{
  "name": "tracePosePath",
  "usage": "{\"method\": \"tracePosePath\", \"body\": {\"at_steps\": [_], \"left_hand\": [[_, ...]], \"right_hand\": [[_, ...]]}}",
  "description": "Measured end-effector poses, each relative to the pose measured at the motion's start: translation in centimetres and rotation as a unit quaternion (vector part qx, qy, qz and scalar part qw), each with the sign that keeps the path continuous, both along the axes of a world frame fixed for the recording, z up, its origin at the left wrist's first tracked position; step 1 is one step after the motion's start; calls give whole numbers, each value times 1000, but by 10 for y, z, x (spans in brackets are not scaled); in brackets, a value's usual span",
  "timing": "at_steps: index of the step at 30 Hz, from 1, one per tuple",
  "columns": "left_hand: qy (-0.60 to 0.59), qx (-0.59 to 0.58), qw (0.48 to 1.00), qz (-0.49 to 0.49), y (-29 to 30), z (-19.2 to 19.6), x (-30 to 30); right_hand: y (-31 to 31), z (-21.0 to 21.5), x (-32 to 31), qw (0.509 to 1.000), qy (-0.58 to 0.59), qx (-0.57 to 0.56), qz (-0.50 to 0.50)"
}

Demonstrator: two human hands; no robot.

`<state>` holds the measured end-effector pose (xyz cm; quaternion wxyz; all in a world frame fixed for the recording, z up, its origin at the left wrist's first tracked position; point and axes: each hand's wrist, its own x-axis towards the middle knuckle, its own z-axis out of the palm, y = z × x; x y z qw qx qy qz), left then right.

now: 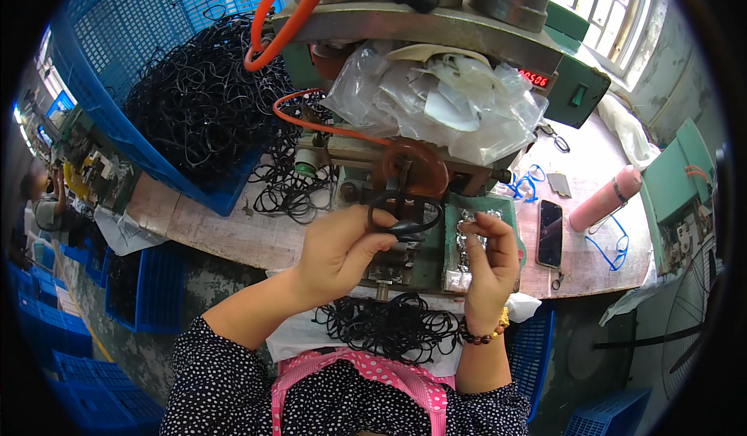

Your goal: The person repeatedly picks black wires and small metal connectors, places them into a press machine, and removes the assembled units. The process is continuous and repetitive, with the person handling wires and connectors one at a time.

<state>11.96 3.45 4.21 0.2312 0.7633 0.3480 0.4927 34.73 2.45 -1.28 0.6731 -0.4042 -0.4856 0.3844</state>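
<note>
1. Clock directions are read from the black loop (404, 228), which sits near the middle of the view, in front of the machine (420, 28).
2. The left hand (336, 254), at 8 o'clock, pinches that loop between thumb and fingers; whether the loop touches the machine I cannot tell.
3. The right hand (492, 269), at 4 o'clock, is narrow, thumb and forefinger drawn close above the green tray (502, 206) of small shiny parts (464, 257); whether a part sits between its fingertips I cannot tell. A gap separates the two hands.
4. Toward 12 o'clock, room is tight: a crumpled plastic bag (443, 98) hangs against the machine.
5. At 10 o'clock, the wall of a blue crate (97, 98) full of black loops bounds the space; more loose loops (284, 191) lie between it and the machine.
6. At 6 o'clock, a heap of black loops (397, 325) rests on white cloth, below the near edge of the worktop (583, 276).
7. The broader stretch of worktop lies at 3 o'clock, holding a phone (549, 234) and a pink bottle (605, 200).
8. Between 1 and 2 o'clock, a display (534, 78) shows lit red digits.
</note>
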Motion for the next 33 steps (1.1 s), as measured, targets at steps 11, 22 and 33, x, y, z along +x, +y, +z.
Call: {"method": "tracePosePath", "body": {"at_steps": [11, 22, 33], "left_hand": [[57, 192, 980, -12, 8, -11, 1], [48, 192, 979, 58, 0, -11, -3], [177, -110, 935, 288, 70, -124, -84]], "right_hand": [[3, -58, 57, 908, -382, -7, -174], [21, -59, 37, 854, -493, 41, -164], [10, -84, 33, 935, -285, -10, -209]]}}
